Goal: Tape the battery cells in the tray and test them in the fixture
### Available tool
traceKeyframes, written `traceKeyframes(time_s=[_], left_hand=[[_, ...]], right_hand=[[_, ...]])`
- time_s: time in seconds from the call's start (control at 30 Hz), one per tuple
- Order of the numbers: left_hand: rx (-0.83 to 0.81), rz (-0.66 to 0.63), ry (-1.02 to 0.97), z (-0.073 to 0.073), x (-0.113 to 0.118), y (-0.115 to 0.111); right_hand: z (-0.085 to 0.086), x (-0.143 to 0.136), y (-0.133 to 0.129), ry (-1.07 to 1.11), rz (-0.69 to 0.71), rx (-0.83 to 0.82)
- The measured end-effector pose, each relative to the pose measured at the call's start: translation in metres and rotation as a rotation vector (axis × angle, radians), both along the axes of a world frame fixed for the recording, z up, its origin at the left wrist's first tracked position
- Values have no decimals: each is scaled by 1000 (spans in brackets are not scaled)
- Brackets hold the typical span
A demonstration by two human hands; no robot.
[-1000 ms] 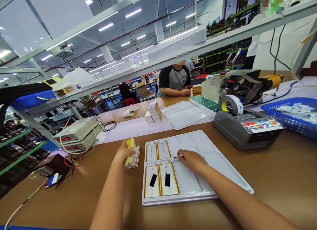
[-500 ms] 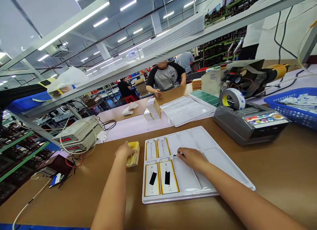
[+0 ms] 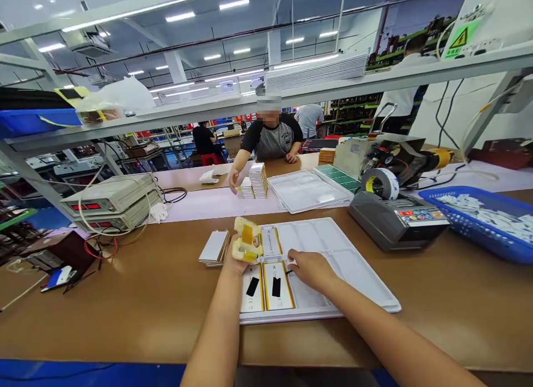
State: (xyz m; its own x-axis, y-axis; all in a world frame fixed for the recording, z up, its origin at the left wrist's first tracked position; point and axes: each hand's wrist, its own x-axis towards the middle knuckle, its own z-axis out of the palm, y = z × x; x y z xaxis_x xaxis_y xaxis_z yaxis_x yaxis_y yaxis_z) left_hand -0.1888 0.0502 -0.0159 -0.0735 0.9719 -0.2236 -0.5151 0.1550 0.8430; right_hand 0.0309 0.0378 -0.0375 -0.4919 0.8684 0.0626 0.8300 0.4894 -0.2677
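1. Tabletop (image 3: 137, 331) is spreading brown beneath both hands, and a pale strip (image 3: 195, 209) is running along its far side.
2. A white shelf (image 3: 187, 114) is crossing above the table; behind it, lamps (image 3: 234, 4) are shining from the ceiling.
3. A co-worker (image 3: 272, 140) is facing this way from across the table, one sleeve (image 3: 250, 138) pointing toward a white stack (image 3: 259, 182).
4. Meters (image 3: 110, 204) are standing at the left; a grey dispenser (image 3: 395, 223) and a blue basket (image 3: 470, 237) are standing at the right.
5. A white tray (image 3: 353, 254) is lying before the person, and cells (image 3: 280, 302) are filling part of its left side, the two nearest bearing black patches (image 3: 276, 287).
6. The left hand (image 3: 238, 259) is curling round a yellow block (image 3: 247, 240), holding it over the tray's left edge, just right of a pile (image 3: 214, 248) on the table.
7. The right hand (image 3: 310, 269) is pinching a small dark strip (image 3: 289, 272) over the tray, just right of the cells and near the block.
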Motion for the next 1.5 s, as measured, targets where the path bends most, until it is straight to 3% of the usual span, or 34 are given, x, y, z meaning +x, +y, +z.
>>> traceKeyframes(time_s=[0.1, 0.27, 0.4, 0.57, 0.63, 0.7, 0.83, 0.93, 1.1, 1.3, 1.4, 1.5], left_hand=[[67, 35, -147, -16, 1, 0], [95, 29, -302, -21, -8, 3], [87, 19, -406, -24, -7, 4], [67, 15, -463, -28, -9, 2], [86, 28, -481, -29, -11, 0], [94, 25, -508, -30, -12, -1], [124, -125, -568, -27, -12, -2], [177, -235, -586, -23, -10, -3], [129, -246, -573, -24, -11, -5], [151, -221, -607, -30, -16, 0], [126, -163, -611, -31, -15, 3], [110, -112, -614, -30, -13, 4]], right_hand=[[10, -13, -15, -135, -17, 24], [18, -26, -22, -240, -61, -40], [10, -30, -10, -40, -165, -293], [1, -37, -5, 255, -128, -559], [8, -33, 1, 314, -151, -757], [24, -27, 11, 399, -175, -838], [60, -35, 40, 635, -152, -647], [69, -65, 55, 638, -107, -601], [60, -104, 63, 445, -19, -497], [58, -72, 83, -177, -226, -27], [46, -58, 90, -325, -187, -12], [32, -59, 88, -334, -125, -16]])
